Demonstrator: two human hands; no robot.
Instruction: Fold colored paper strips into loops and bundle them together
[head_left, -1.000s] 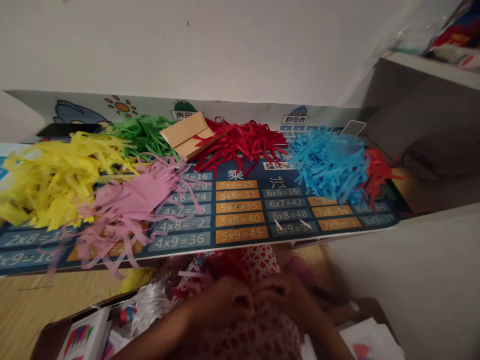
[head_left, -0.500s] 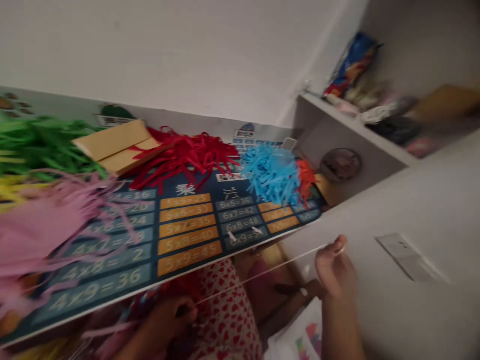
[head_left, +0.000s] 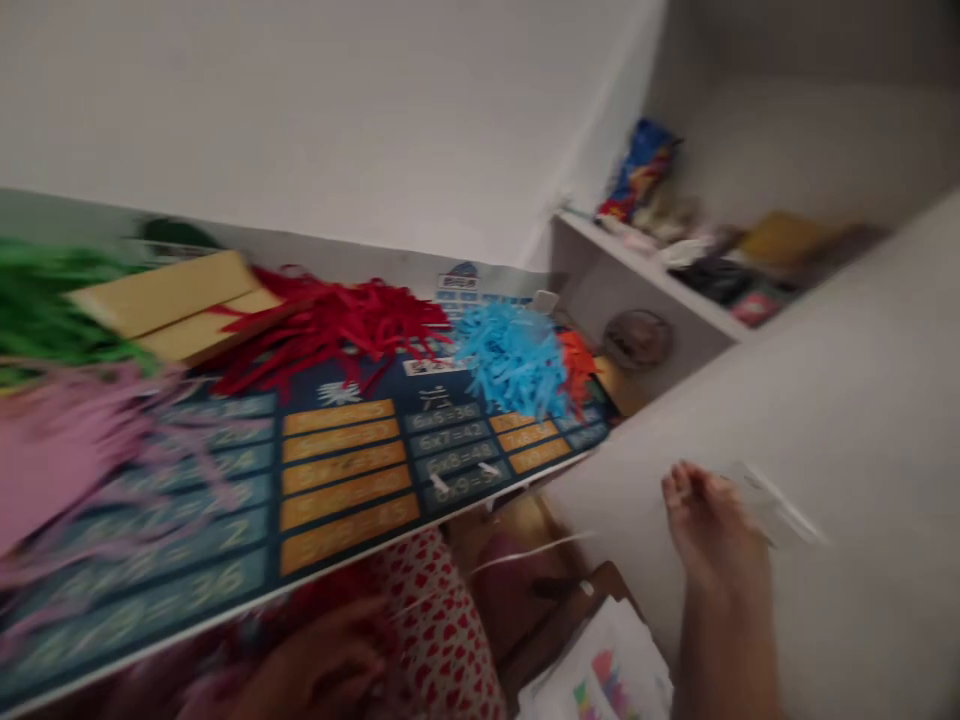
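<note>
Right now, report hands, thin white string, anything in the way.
Left hand low, blurred, grip unclear. Right hand up before pale wall, grip unclear. Thin white string curved between them. Dark-blue multiplication-chart tabletop close beyond left hand.

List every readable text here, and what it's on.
"乘法", smeared: heading on the table cover.
"6x6=36": table cover.
"6x7=42": table cover.
"6x8=48": table cover.
"36", rest blurred: table cover, near edge.
Too blurred or hidden: its remaining rows and labels, any print on the blue packet.
</note>
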